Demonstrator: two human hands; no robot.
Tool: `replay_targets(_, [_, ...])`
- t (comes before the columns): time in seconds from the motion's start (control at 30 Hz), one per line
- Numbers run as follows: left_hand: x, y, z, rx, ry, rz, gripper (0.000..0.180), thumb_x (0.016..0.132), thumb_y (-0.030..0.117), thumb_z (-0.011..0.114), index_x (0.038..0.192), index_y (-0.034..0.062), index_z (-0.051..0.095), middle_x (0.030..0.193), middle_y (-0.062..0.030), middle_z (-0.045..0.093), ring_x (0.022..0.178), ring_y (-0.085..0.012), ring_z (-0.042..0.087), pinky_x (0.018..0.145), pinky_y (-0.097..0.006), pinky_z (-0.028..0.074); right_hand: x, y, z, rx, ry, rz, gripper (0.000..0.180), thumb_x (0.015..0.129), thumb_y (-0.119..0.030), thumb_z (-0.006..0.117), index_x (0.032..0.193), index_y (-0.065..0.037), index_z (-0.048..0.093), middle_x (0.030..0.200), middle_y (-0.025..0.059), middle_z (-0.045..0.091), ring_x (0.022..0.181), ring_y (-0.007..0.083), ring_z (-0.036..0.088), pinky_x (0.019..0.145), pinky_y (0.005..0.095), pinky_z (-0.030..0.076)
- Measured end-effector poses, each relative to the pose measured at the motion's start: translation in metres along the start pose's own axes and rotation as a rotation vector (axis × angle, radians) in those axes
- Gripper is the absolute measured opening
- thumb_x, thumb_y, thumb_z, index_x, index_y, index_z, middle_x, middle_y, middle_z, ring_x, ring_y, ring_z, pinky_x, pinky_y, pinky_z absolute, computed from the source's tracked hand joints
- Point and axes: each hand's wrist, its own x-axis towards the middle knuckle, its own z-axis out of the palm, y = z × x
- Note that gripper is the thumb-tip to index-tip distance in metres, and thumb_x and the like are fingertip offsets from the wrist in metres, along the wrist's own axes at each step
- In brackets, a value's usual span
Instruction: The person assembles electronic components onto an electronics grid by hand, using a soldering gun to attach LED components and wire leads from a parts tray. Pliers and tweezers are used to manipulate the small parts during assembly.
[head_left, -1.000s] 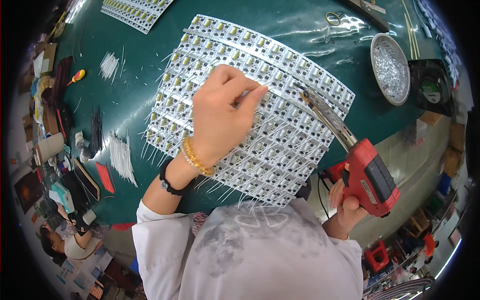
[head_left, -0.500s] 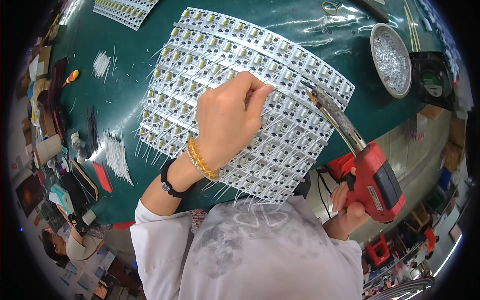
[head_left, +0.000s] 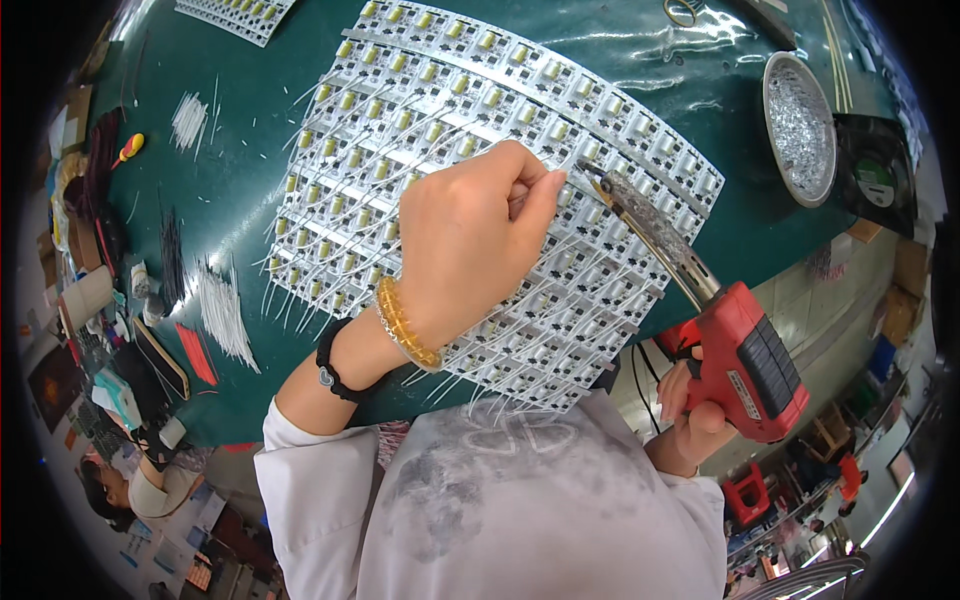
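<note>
Nearest the camera, at about five o'clock, the right hand (head_left: 690, 415) was wrapped tight around the grip of a red soldering gun (head_left: 745, 360), fingers closed on the handle. Its long metal barrel ran up toward eleven o'clock, and the tip (head_left: 590, 175) sat right on the panel of white circuit boards (head_left: 430, 130). That panel lay across the middle of the green table (head_left: 250, 180), rows of small yellowish parts and thin wire leads sticking out along its near edge.

Just at nine o'clock from the tip, the left hand (head_left: 470, 245) rested on the panel, curled shut, thumb and forefinger pinched together right beside the iron's tip; what they pinched was too small to tell. An amber bead bracelet (head_left: 405, 325) and a black wristband (head_left: 335, 365) circled that wrist.

Out at nine o'clock, bundles of white wire pieces (head_left: 225, 310) lay on the table. Farther off, at two o'clock, stood a round metal dish (head_left: 798, 125) of silvery bits, with a dark square fan (head_left: 875, 170) just beyond it. At eleven o'clock, another white panel (head_left: 235, 12) poked into view.
</note>
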Motion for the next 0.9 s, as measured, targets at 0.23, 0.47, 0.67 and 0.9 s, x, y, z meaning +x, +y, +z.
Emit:
replay_targets(0.23, [0.001, 0.001, 0.000, -0.003, -0.002, -0.013, 0.012, 0.078, 0.011, 0.067, 0.074, 0.0005, 0.062, 0.053, 0.0011, 0.055, 0.045, -0.0005, 0.042, 0.042, -0.017, 0.031, 0.000, 0.000, -0.001, -0.004, -0.010, -0.004, 0.079, 0.079, -0.055, 0.055, 0.114, 0.014, 0.040, 0.046, 0.0008, 0.043, 0.035, 0.0089, 0.040, 0.037, 0.0222, 0.033])
replay_targets(0.47, [0.002, 0.002, -0.001, -0.004, -0.018, -0.031, 0.012, 0.078, 0.011, 0.067, 0.074, 0.0002, 0.062, 0.053, 0.0014, 0.054, 0.046, -0.0003, 0.041, 0.043, -0.017, 0.032, 0.001, -0.002, -0.001, -0.004, -0.013, -0.014, 0.078, 0.079, -0.054, 0.055, 0.114, 0.014, 0.040, 0.046, 0.0007, 0.043, 0.035, 0.0089, 0.039, 0.037, 0.0222, 0.033])
replay_targets(0.67, [0.002, 0.003, -0.001, -0.002, -0.016, -0.024, 0.013, 0.078, 0.012, 0.067, 0.074, -0.0002, 0.062, 0.053, 0.0012, 0.054, 0.047, -0.0007, 0.042, 0.043, -0.017, 0.033, -0.003, -0.002, 0.001, 0.051, 0.021, 0.001, 0.078, 0.077, -0.053, 0.058, 0.115, 0.013, 0.040, 0.047, -0.0001, 0.043, 0.036, 0.0090, 0.040, 0.037, 0.0224, 0.032])
replay_targets(0.9, [0.001, 0.016, -0.036, 0.104, -0.165, -0.109, 0.013, 0.078, 0.010, 0.067, 0.076, -0.0011, 0.061, 0.058, -0.0025, 0.057, 0.051, -0.0048, 0.048, 0.049, -0.020, 0.039, -0.004, -0.003, -0.003, 0.085, 0.081, 0.004, 0.080, 0.075, -0.054, 0.059, 0.114, 0.013, 0.041, 0.047, -0.0008, 0.042, 0.036, 0.0089, 0.039, 0.037, 0.0222, 0.032])
